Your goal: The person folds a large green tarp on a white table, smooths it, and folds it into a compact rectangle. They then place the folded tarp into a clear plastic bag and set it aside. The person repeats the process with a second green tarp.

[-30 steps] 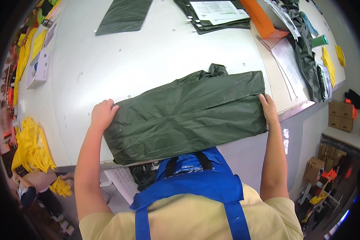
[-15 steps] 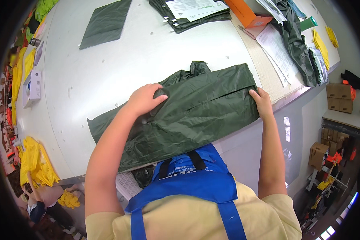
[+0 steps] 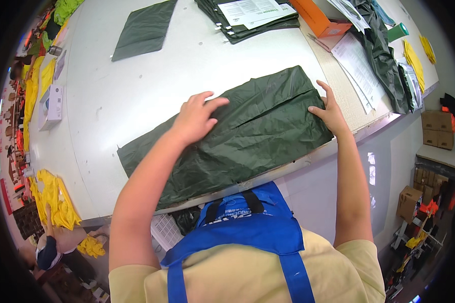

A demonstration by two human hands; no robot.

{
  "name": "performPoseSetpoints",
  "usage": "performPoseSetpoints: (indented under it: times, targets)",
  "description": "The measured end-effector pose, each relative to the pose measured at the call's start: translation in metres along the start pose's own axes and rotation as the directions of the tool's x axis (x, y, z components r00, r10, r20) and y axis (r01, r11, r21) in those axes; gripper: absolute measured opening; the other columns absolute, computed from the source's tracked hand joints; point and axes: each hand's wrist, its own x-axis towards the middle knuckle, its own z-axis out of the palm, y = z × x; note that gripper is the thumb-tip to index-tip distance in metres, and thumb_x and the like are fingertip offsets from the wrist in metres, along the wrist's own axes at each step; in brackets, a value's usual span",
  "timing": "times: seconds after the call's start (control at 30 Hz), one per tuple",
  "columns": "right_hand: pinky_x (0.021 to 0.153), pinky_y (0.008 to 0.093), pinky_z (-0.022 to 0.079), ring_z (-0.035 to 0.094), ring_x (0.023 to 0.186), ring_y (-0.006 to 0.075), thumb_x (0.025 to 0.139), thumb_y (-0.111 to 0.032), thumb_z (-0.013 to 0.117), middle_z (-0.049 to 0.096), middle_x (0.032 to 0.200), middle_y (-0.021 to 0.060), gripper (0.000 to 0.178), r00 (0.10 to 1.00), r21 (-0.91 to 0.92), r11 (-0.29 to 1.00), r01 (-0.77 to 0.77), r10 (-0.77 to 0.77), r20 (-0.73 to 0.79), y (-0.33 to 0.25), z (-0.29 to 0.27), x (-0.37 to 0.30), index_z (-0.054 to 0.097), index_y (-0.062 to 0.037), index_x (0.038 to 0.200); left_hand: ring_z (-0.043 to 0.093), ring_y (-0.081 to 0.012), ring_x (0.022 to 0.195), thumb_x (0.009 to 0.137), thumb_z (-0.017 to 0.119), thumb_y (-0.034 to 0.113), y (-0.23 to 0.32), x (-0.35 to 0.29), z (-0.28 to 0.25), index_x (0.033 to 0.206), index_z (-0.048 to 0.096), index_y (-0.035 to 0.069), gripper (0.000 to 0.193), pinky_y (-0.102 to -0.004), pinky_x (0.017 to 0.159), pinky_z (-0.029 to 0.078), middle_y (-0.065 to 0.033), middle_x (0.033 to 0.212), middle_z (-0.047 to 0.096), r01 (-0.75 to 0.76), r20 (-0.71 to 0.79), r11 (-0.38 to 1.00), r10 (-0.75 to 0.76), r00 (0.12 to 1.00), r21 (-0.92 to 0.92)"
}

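Observation:
A dark green garment [image 3: 253, 126] of thin, crinkled fabric lies folded into a long, slanting shape along the near edge of the table. Across its right part runs a dark fold line. My left hand [image 3: 197, 118] is over the upper edge near its middle, with fingers spread and nothing gripped. At the right end, my right hand [image 3: 331, 110] has its thumb by the fabric's edge and its index finger stretched away from it; the fingers are apart.
On the white table [image 3: 101, 101] lie a flat dark green packet [image 3: 145, 30] and a stack of dark green packets [image 3: 237, 34] under printed sheets [image 3: 255, 11]. An orange box [image 3: 318, 20], papers [image 3: 356, 65] and crumpled dark fabric [image 3: 381, 55] line the right side. Yellow garments [image 3: 53, 199] hang at left.
The bunched fabric behind the garment's upper edge no longer shows, and that edge looks straighter. My right hand has loosened from the right end. My left hand has shifted slightly to the right, its fingers spreading.

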Motion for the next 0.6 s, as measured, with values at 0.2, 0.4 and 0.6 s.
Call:
performPoseSetpoints:
  times: [0.2, 0.4, 0.6]
  targets:
    - [0.083, 0.0278, 0.049, 0.060, 0.096, 0.0155, 0.081, 0.004, 0.066, 0.062, 0.103, 0.0102, 0.056, 0.987, 0.193, 0.978, -0.082, 0.054, 0.150, 0.022, -0.017, 0.006, 0.046, -0.0083, 0.132, 0.039, -0.0319, 0.130, 0.076, 0.071, 0.019, 0.036, -0.004, 0.025, 0.119, 0.062, 0.017, 0.044, -0.0468, 0.105, 0.034, -0.0104, 0.139, 0.045, -0.108, -0.160, 0.990, 0.122, 0.980, 0.092]
    - [0.078, 0.0270, 0.050, 0.061, 0.090, 0.0144, 0.081, 0.004, 0.066, 0.063, 0.104, 0.0101, 0.055, 0.998, 0.076, 0.996, -0.055, 0.052, 0.039, 0.019, -0.015, 0.003, 0.047, -0.0088, 0.131, 0.049, -0.0319, 0.119, 0.077, 0.064, 0.007, 0.027, 0.013, 0.033, 0.106, 0.068, 0.012, 0.030, -0.0415, 0.100, 0.041, -0.0088, 0.127, 0.056, -0.163, -0.224, 0.966, 0.117, 0.968, -0.200]
    - [0.073, 0.0267, 0.049, 0.059, 0.085, 0.0110, 0.077, 0.005, 0.068, 0.061, 0.106, 0.0069, 0.055, 0.982, 0.027, 0.999, -0.037, 0.031, 0.187, 0.020, -0.020, 0.000, 0.054, -0.0138, 0.126, 0.055, -0.0267, 0.101, 0.076, 0.062, 0.008, 0.028, 0.019, 0.014, 0.093, 0.073, 0.011, 0.021, -0.0392, 0.090, 0.046, -0.0066, 0.102, 0.061, -0.073, 0.144, 0.985, 0.096, 0.985, -0.154]
